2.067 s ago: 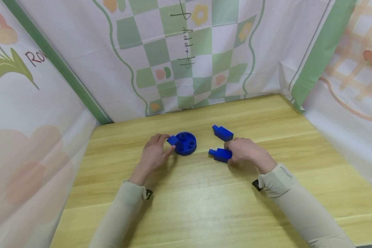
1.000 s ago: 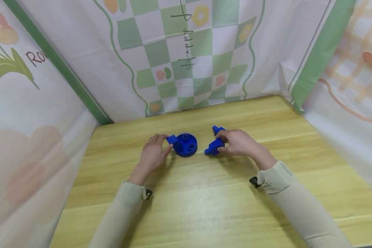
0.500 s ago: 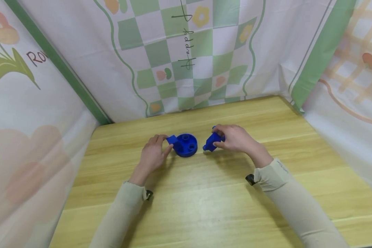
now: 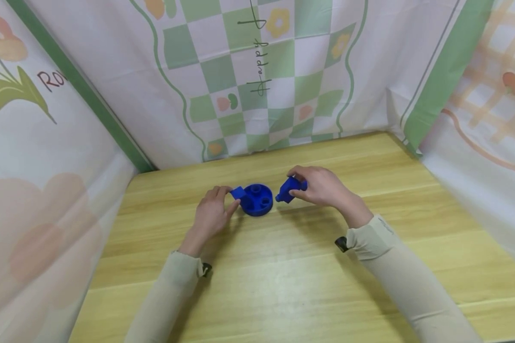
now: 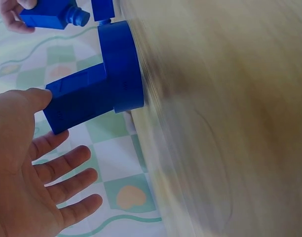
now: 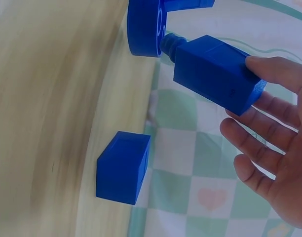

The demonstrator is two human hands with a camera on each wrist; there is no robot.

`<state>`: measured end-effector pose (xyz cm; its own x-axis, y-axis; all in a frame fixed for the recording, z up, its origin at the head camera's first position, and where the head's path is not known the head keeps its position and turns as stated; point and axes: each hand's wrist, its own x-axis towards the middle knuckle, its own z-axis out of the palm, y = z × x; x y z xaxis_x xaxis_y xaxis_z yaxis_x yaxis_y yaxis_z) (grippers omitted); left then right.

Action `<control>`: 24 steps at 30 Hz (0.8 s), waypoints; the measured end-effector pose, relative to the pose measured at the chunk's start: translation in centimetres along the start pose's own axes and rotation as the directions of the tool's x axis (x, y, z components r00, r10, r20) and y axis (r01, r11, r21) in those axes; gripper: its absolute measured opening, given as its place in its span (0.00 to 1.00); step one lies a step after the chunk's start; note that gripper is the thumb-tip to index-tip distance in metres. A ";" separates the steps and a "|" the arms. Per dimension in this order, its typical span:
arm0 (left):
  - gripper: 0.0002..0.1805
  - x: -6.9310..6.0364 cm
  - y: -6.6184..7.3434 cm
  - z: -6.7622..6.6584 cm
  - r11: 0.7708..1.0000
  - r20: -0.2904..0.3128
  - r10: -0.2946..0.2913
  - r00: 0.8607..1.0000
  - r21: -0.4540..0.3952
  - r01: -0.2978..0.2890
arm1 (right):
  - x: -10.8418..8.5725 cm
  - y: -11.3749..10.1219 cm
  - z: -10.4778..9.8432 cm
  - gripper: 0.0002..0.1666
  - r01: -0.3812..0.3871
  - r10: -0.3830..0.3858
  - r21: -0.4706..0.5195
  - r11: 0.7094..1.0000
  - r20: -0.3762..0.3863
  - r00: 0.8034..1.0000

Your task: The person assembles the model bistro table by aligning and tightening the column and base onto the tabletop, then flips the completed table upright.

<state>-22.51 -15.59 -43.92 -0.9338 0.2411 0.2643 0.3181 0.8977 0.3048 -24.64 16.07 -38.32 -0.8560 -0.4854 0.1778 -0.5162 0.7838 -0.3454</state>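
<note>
A round blue base with raised sockets lies on the table. One blue rectangular block stands in it, tilted outward in the left wrist view. My left hand pinches that block's top end between thumb and index finger, the other fingers spread. To the right of the base, my right hand holds a second blue block off the table. Its ribbed neck points down toward the base; in the right wrist view neck and rim overlap, so contact is unclear.
A third blue block lies on the wooden table, largely hidden behind my right hand in the head view. Patterned cloth hangs along the table's back edge and both sides.
My right hand has lifted its block off the table and brought it left and away from me, tilting the neck downward toward the base. My left hand keeps its hold almost unmoved.
</note>
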 end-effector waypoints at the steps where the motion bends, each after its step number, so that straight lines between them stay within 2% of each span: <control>1: 0.26 0.0 0.0 0.0 1.000 0.002 -0.003 1.000 -0.002 0.003 | 0.1 0.0 0.0 0.28 0.002 -0.002 -0.001 1.000 -0.001 1.000; 13: 0.26 0.0 0.1 -0.1 1.000 0.017 -0.020 1.000 -0.012 0.020 | 0.8 -0.7 0.2 0.29 0.049 -0.050 -0.031 0.998 -0.024 0.998; 24: 0.27 0.0 -0.2 0.1 1.000 0.022 -0.016 1.000 -0.004 0.016 | 1.9 -1.7 0.6 0.28 0.058 -0.058 -0.023 0.998 0.003 0.998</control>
<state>-22.55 -15.73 -44.03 -0.9423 0.2346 0.2389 0.3034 0.9000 0.3128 -25.39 13.55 -37.93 -0.8246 -0.5313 0.1945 -0.5655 0.7630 -0.3132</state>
